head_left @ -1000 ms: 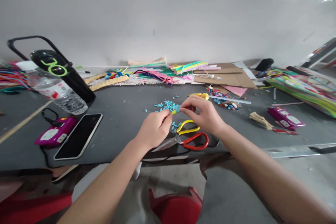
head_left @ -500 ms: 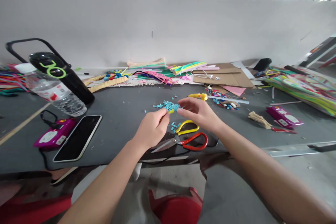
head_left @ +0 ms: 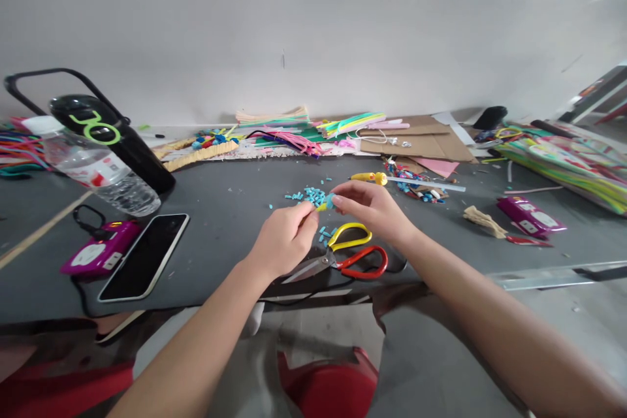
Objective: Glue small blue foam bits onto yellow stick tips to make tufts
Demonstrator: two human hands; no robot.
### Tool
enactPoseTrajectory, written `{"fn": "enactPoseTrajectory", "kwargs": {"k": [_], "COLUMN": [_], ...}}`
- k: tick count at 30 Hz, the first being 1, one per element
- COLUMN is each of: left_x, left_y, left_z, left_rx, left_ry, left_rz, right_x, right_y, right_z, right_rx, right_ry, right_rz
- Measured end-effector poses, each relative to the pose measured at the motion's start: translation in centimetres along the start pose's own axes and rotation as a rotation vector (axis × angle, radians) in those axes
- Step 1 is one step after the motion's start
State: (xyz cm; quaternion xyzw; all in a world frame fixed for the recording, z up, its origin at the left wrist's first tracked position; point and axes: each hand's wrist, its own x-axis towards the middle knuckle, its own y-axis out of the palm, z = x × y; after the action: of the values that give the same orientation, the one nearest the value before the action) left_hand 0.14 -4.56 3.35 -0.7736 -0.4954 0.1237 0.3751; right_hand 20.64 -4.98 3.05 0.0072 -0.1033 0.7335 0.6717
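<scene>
My left hand (head_left: pixel 284 240) pinches the yellow end of a small yellow-and-blue piece (head_left: pixel 322 207) between thumb and forefinger. At its blue end, the thumb and fingers of my right hand (head_left: pixel 375 209) close in and touch it. What exactly the piece is, I cannot make out. Just behind it lies a loose heap of small blue bits (head_left: pixel 313 195), with several more (head_left: pixel 323 235) in front. Scissors (head_left: pixel 337 261) with one yellow and one red handle rest below my hands, blades pointing left.
On the left are a black flask (head_left: pixel 142 157), a water bottle (head_left: pixel 125 186), a phone (head_left: pixel 147 258) and a purple power block (head_left: pixel 100 251). Behind lie a yellow-handled tool (head_left: pixel 369 177), pipe cleaners (head_left: pixel 350 124) and cardboard (head_left: pixel 421 137). A second purple block (head_left: pixel 529 217) sits right.
My right fingers have closed in slightly on the blue end. My left hand keeps its pinch. The person in the background has shifted left in view.
</scene>
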Motion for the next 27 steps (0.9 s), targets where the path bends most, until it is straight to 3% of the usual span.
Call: {"fn": "enactPoseTrajectory", "kwargs": {"k": [27], "left_x": [0.0], "left_y": [0.51], "left_z": [0.13], "left_rx": [-0.043], "left_ry": [-0.074], "left_rz": [-0.014], "right_x": [-0.4], "right_y": [0.47], "right_z": [0.37], "right_rx": [0.019], "right_ry": [-0.026], "right_rz": [0.065]}}
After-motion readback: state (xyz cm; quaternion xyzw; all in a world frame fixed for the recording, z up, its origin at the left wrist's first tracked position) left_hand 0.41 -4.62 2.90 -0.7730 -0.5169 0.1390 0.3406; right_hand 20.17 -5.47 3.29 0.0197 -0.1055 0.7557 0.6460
